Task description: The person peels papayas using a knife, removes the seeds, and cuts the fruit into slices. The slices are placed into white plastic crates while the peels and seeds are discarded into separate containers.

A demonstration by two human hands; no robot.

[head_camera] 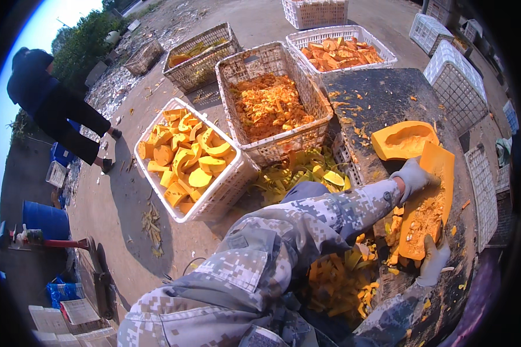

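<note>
A long halved pumpkin (430, 208), its hollow showing stringy pulp and seeds, is tilted over a dark, wet work board. My left hand (417, 180), in a pale work glove, grips its upper part with the thumb over the flesh. At the lower end my right hand (434, 260), also gloved and stained at the fingertips, closes around the edge; whether it also has a tool is hidden. Just beyond my left hand lies a second pumpkin half (403, 139), its hollow scooped smooth. Loose pulp (393, 236) clings to the board's near side.
The dark board (373, 93) carries scraps. Beyond its left side stand a stained crate (273, 145) of pulp, a white crate (232, 195) of yellow pumpkin pieces and another white crate (388, 60) of orange pieces. Peelings (343, 286) lie below. A person (61, 104) stands farther off.
</note>
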